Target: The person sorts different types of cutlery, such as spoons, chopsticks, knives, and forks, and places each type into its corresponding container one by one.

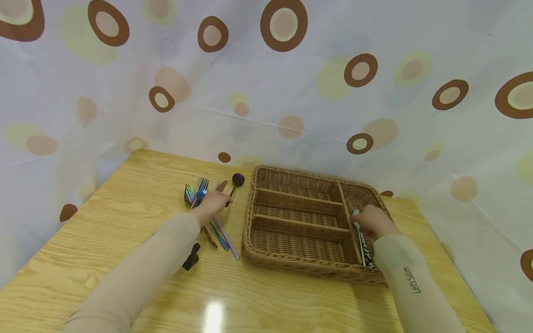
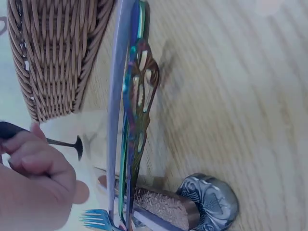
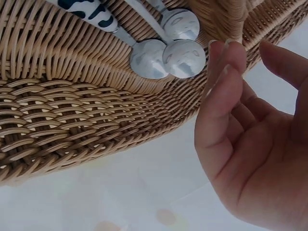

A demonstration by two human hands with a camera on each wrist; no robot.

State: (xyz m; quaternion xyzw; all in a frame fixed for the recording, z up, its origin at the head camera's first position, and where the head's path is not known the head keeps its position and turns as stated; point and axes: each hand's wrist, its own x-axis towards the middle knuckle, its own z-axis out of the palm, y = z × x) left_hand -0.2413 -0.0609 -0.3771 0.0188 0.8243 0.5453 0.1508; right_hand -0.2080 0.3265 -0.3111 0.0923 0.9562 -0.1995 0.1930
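Note:
My left hand [image 1: 211,204] pinches a dark spoon [image 1: 238,179] by its handle, the purple bowl pointing away. Below that hand lies a loose pile of cutlery on the table, including a blue fork [image 1: 202,186], a rainbow-tinted fork [image 1: 190,192] and a long purple handle [image 1: 228,239]. The left wrist view shows an openwork handle [image 2: 140,91] in the pile. My right hand [image 1: 375,221] is over the wicker basket's right compartment, thumb apart from loosely bent fingers, holding nothing. Beside its fingertips lie three silver spoons [image 3: 184,58], one with a black-and-white patterned handle [image 3: 89,12].
The wicker basket [image 1: 304,265] has three long compartments at left and one crosswise at right, split by wicker dividers [image 1: 300,223]. It stands on a wooden table [image 1: 166,296]. A curtain with brown rings [image 1: 258,92] hangs behind the table and down both sides.

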